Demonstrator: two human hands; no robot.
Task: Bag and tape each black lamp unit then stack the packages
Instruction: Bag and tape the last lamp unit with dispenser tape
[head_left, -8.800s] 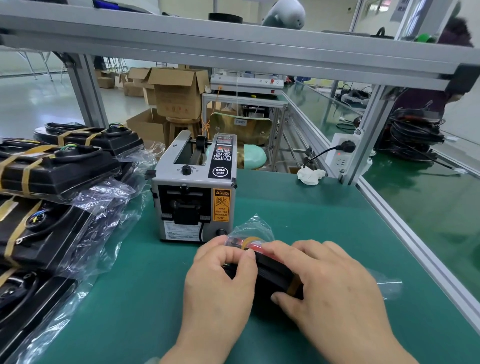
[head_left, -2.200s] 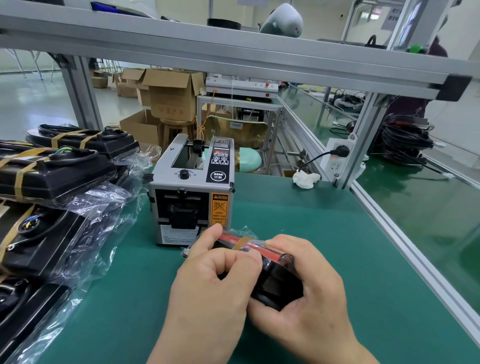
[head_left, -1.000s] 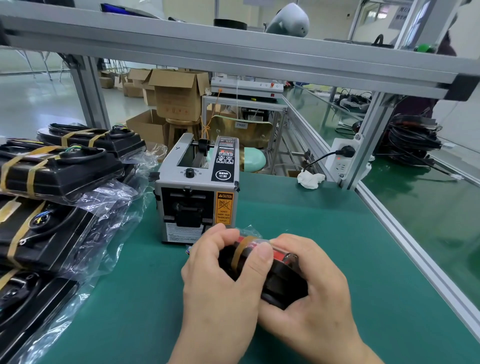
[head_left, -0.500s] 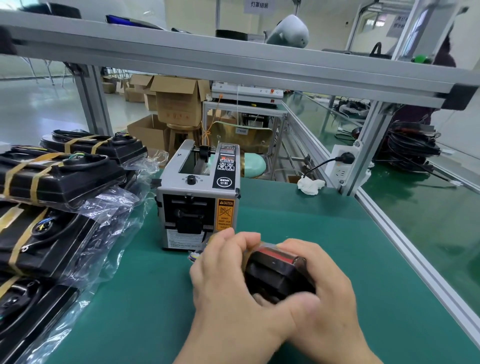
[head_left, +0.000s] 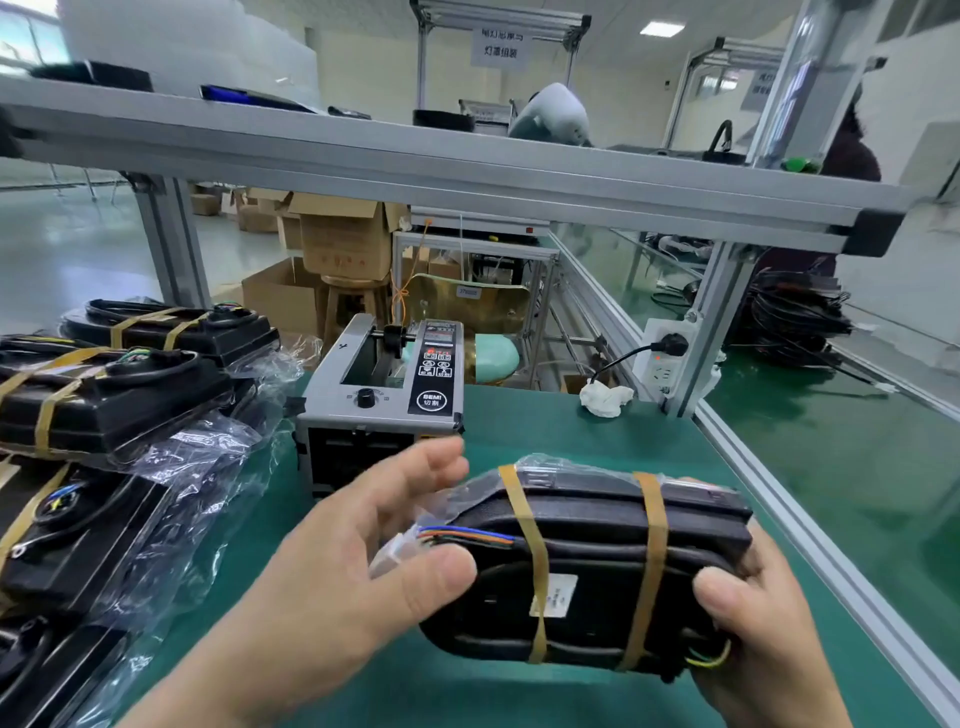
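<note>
Bench (head_left: 545, 431): green mat, work held low over its near edge.
Stack (head_left: 104, 405): bagged and taped black lamps piled at the left, loose plastic spilling toward the middle. The layers look uneven.
Tape machine (head_left: 384, 395): grey box, centre, just beyond the hands.
Lamp package (head_left: 587, 566): the task's thing, bagged, held up off the mat at near right, long side level.
Left hand (head_left: 343, 587): wide and loose, fingers straight. The thumb touches the package's left end, more a steadying touch than a hold.
Right hand (head_left: 763, 634): wrapped round the right end, thumb on the near face, carrying most of the weight.
Tape bands (head_left: 530, 545): two tan strips across the bag, both look seated; the far ends are hidden.
Wires (head_left: 467, 535): coloured leads at the left end, under the film.
Step, as judged: taping done, stacking next.
Risk: slick film under a one-handed hold could let the package slip or twist.
Risk: the loose bag end may snag the tape machine when the package crosses left.
Risk: set on slippery, uneven bags, the package could slide off or shift the stack.
</note>
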